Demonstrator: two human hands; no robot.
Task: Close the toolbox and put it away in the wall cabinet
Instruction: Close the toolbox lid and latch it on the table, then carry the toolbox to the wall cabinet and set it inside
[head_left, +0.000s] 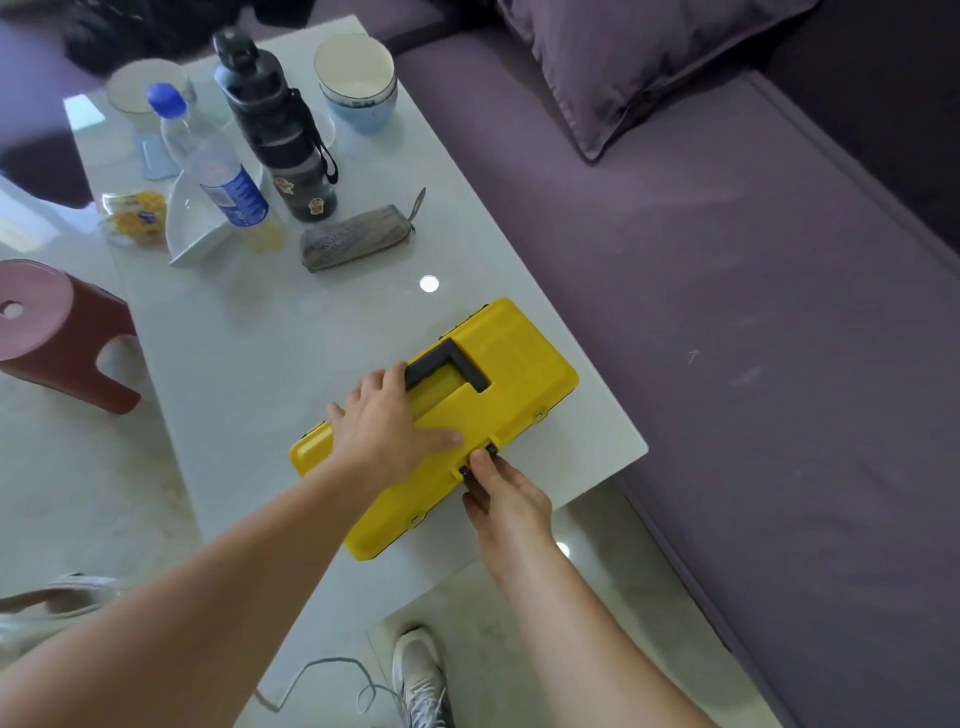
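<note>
1. Toolbox (514, 364), yellow, lid down, lies flat on the near end of the white table (249, 343), close to the edge facing the purple sofa (727, 312).
2. Right hand (506, 499) pinches the black latch (480, 460) on the box's front edge between thumb and fingers; grip narrow, closed on the latch.
3. Left hand (384, 426) rests flat on the lid, fingers spread and holding nothing, fingertips touching the black handle (449, 366) recessed in the lid.
4. Farther along the table: grey pouch (356, 239), dark bottle (280, 135), clear water bottle (213, 161), white dish (195, 223), stacked bowls (358, 83).
5. Red stool (57, 332) stands beside the table on the left.
</note>
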